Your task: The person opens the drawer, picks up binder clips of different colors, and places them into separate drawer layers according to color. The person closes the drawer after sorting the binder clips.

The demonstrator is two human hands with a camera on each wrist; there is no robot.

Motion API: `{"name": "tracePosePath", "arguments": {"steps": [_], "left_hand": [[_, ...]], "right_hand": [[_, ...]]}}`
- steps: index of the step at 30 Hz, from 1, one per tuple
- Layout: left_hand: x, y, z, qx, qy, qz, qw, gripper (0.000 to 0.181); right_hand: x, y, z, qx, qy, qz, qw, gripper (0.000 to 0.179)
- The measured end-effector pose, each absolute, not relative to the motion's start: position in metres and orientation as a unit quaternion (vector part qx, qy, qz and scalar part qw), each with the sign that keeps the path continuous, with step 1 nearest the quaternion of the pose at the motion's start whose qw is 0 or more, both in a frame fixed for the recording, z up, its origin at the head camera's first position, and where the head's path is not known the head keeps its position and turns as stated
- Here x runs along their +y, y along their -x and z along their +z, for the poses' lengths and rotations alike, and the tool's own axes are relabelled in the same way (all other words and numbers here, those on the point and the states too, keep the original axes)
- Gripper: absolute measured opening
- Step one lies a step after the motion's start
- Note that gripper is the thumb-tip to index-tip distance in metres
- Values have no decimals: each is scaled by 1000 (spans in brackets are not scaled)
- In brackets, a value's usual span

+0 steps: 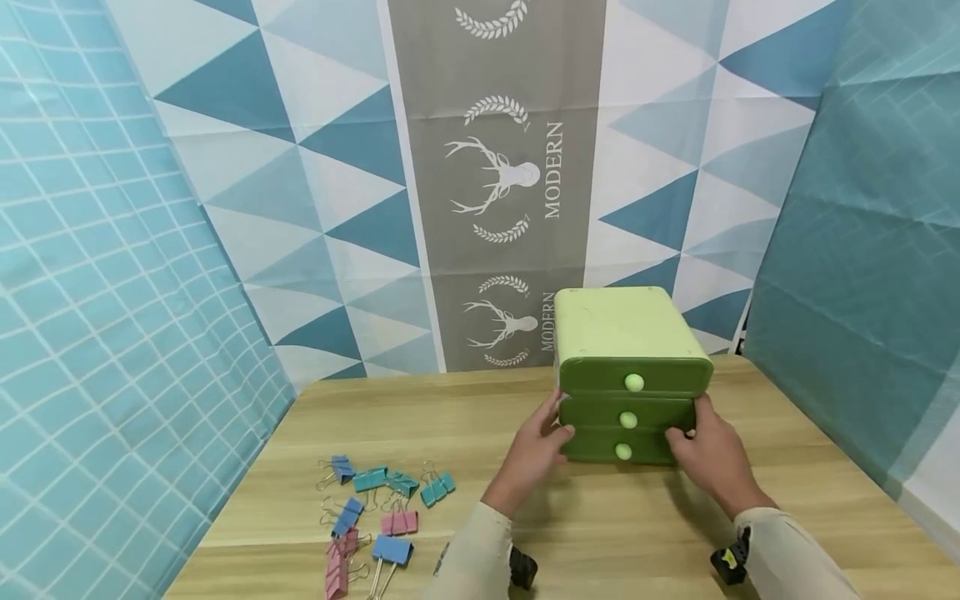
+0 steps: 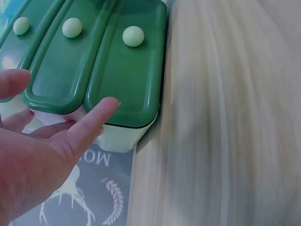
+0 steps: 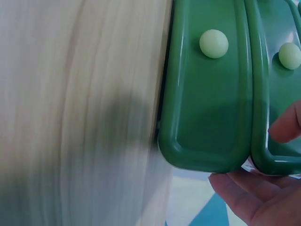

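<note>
A small chest of drawers (image 1: 622, 321), pale green on top with dark green fronts and round pale knobs, stands at the back of the wooden table. My left hand (image 1: 528, 458) holds its left side, the thumb by the front and other fingers along the side wall. One spread finger (image 2: 96, 117) of that hand reaches the bottom drawer's corner in the left wrist view. On the opposite side my right hand (image 1: 712, 454) grips the chest, thumb (image 3: 287, 126) over the middle drawer's front and fingers (image 3: 240, 193) against the side. All three drawers (image 1: 628, 421) look closed.
Several binder clips (image 1: 400, 522) in blue, teal and pink lie on the table's (image 1: 480, 433) left part. A patterned cloth (image 1: 502, 208) hangs right behind the chest. Blue hangings (image 1: 97, 292) border the left side, and a teal one (image 1: 862, 292) the right.
</note>
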State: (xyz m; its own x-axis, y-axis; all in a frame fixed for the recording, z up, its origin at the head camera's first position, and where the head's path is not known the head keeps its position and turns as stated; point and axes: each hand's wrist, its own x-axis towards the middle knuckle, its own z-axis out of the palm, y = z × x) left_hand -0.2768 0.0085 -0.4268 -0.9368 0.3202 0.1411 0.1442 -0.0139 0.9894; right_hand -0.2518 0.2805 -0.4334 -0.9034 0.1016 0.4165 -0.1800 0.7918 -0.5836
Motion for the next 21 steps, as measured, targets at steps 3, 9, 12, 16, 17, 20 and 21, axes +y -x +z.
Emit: {"name": "tracePosePath", "arguments": {"steps": [3, 9, 12, 16, 17, 20, 21], "left_hand": [[-2, 279, -425, 694, -169, 696, 69, 65], [-20, 282, -420, 688, -169, 702, 70, 67], [-26, 283, -420, 688, -168, 703, 67, 66], [-34, 282, -426, 692, -158, 701, 67, 66], [-36, 282, -427, 693, -155, 701, 67, 66], [-42, 281, -429, 692, -144, 705, 66, 65], [-44, 281, -429, 689, -143, 707, 66, 65]], "right_hand": [[270, 254, -432, -920, -23, 322, 223, 62], [252, 259, -428, -917, -27, 326, 227, 60], [244, 261, -428, -915, -28, 330, 229, 58], [236, 263, -432, -914, -30, 336, 226, 56], [234, 263, -433, -913, -32, 338, 226, 55], [228, 266, -434, -913, -35, 338, 225, 55], [227, 267, -434, -913, -36, 337, 226, 54]]}}
